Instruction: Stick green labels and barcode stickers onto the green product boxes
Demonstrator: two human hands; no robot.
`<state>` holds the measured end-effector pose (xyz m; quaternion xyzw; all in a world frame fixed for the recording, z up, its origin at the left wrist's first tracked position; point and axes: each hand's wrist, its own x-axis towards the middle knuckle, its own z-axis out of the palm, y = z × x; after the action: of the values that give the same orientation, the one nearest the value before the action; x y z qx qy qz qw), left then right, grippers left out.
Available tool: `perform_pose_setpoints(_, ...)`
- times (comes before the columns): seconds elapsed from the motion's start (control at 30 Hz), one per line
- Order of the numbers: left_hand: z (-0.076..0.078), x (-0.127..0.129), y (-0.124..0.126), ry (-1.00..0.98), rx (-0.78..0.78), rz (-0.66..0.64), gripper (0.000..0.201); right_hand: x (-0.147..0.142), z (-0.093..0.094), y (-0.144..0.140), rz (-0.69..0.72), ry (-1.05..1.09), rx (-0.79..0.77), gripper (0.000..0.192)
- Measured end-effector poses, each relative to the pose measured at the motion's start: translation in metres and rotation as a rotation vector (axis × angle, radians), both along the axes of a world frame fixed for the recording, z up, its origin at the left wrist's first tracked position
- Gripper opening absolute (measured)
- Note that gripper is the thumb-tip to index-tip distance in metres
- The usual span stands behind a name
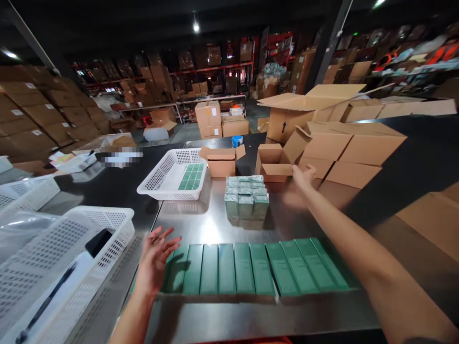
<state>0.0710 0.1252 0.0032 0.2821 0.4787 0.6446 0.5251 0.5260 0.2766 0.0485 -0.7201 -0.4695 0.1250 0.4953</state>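
My left hand (pixel 156 258) hovers open, fingers spread, at the left end of a row of several long green boxes (pixel 251 267) lying side by side on the steel table (pixel 201 224). My right hand (pixel 304 177) reaches far forward, open, right beside a small open cardboard box (pixel 274 165); whether it touches the flap I cannot tell. A block of small pale-green packets (pixel 246 197) stands in the middle of the table between the two hands.
A white mesh basket (pixel 168 174) holds green packets at the back left. Another small open carton (pixel 222 161) and blue tape (pixel 237 140) sit behind. Flat folded cartons (pixel 353 148) pile at right. More white baskets (pixel 53 258) crowd the left. Warehouse shelves with boxes fill the background.
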Motion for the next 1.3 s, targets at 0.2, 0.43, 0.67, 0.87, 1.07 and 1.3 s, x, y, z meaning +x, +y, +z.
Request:
perform_pose_setpoints(0.2, -0.025, 0.008, -0.026, 0.063, -0.005, 0.069, 0.053, -0.048, -0.024, -0.065, 0.574, -0.613, 0.054, 0.052)
perform_pose_setpoints(0.43, -0.024, 0.047, -0.048, 0.149, 0.012, -0.032, 0.042, -0.063, -0.035, -0.091, 0.622, -0.894, -0.094, 0.016)
perform_pose_setpoints(0.67, -0.024, 0.069, -0.047, 0.12, -0.163, -0.428, 0.035, -0.059, -0.023, -0.147, 0.321, -0.396, -0.017, 0.05)
perform_pose_setpoints(0.87, -0.003, 0.125, -0.033, -0.31, -0.171, -0.385, 0.068, -0.139, -0.057, -0.219, 0.494, 0.29, 0.042, 0.038)
perform_pose_setpoints(1.07, 0.011, 0.121, -0.032, -0.389, -0.159, -0.226, 0.069, -0.177, -0.076, -0.234, 0.922, -0.016, 0.076, 0.084)
perform_pose_setpoints(1.3, -0.012, 0.103, -0.068, -0.355, -0.215, -0.286, 0.057, -0.187, -0.079, -0.218, 0.832, -0.175, 0.327, 0.037)
